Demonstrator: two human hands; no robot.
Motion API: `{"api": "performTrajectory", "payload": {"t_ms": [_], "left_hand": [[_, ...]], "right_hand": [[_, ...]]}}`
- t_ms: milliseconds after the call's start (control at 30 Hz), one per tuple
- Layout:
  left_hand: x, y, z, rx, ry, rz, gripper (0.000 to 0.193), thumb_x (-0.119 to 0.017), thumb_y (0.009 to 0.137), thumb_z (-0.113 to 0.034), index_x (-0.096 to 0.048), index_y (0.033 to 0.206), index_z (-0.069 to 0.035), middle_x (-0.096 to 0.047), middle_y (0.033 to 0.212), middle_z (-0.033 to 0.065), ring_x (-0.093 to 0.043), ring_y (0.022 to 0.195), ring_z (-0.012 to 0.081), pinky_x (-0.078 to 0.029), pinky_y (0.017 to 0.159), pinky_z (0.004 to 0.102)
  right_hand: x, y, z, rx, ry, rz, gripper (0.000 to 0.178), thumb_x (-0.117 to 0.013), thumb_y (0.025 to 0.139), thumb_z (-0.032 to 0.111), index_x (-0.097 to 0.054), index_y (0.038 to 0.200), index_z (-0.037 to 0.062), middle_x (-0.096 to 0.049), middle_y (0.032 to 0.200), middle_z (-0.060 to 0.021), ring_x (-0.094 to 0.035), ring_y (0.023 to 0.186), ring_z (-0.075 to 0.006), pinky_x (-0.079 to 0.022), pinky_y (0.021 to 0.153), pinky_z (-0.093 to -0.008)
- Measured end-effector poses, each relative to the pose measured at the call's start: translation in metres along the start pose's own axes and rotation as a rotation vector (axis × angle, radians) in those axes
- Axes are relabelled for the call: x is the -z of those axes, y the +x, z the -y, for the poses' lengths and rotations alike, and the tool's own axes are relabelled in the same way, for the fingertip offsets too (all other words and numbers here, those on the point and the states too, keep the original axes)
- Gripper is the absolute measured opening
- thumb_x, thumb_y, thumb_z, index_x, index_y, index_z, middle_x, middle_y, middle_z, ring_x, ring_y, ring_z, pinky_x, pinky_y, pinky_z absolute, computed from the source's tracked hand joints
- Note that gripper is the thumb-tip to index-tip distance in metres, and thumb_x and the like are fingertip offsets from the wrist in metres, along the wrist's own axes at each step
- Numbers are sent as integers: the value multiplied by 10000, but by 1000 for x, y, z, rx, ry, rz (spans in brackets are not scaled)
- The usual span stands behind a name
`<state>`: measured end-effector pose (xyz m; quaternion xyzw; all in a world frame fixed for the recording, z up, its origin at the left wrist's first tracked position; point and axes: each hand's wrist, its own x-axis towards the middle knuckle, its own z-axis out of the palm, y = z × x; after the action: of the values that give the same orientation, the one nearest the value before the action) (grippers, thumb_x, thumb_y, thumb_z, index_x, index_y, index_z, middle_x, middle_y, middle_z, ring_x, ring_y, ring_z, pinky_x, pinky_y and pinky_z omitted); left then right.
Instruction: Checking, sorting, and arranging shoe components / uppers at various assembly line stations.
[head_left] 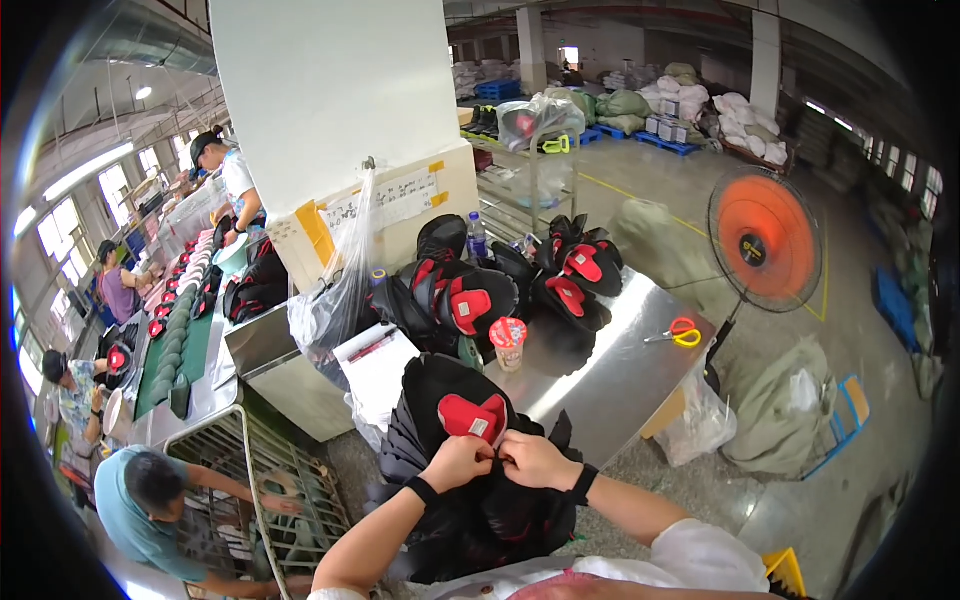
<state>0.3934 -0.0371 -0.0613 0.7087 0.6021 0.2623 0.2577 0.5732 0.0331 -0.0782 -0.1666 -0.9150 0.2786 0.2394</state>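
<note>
A pile of black shoe uppers with red parts (440,385) lies right in front of me, at the near end of the metal table. The top one has a red patch with a small white label (479,426). My left hand (462,462) and my right hand (533,463) meet at its near edge, fingers pinched together on it. What exactly lies between the fingertips is hidden. Both wrists wear black bands. Beyond them, more black-and-red uppers (470,305) are heaped on the table, with another bunch (575,275) to the right.
On the metal table (630,330) are a lidded cup (508,345), a water bottle (477,238) and orange-handled scissors (680,332). Papers with a pen (378,358) lie left. An orange fan (765,240) stands right. A co-worker (150,500) reaches into a metal rack cart (250,470).
</note>
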Motion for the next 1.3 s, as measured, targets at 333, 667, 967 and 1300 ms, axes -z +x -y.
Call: {"api": "performTrajectory", "payload": {"t_ms": [333, 667, 967, 1300], "left_hand": [[1, 11, 2, -31, 362, 111, 215, -646, 690, -204, -637, 802, -21, -642, 745, 150, -624, 698, 306, -493, 652, 372], [21, 6, 13, 24, 35, 162, 183, -612, 712, -177, -651, 775, -10, -645, 700, 138, -635, 657, 256, -494, 640, 337], [-1, 2, 4, 78, -27, 164, 323, -660, 792, -233, -526, 1002, -28, -564, 775, 80, -565, 698, 183, -457, 637, 308], [6, -1, -13, 77, -154, 97, 117, -536, 846, -148, -601, 857, -52, -628, 692, 80, -619, 618, 198, -485, 578, 316]], "right_hand": [[-20, 3, 3, 65, -70, -169, 140, -639, 728, 112, -593, 849, 60, -550, 879, -63, -561, 834, -250, -481, 686, -352], [1, -5, -6, 174, 504, -150, 67, -578, 778, -28, -540, 827, -4, -557, 815, -85, -560, 810, -210, -446, 707, -291], [-13, 24, -2, -175, 1176, -394, 119, -466, 935, 110, -528, 927, 8, -600, 875, -47, -566, 721, -98, -480, 709, -243], [0, 30, 20, -90, 759, -193, 96, -512, 859, -14, -569, 936, -17, -606, 784, -34, -551, 641, -81, -459, 609, -212]]}}
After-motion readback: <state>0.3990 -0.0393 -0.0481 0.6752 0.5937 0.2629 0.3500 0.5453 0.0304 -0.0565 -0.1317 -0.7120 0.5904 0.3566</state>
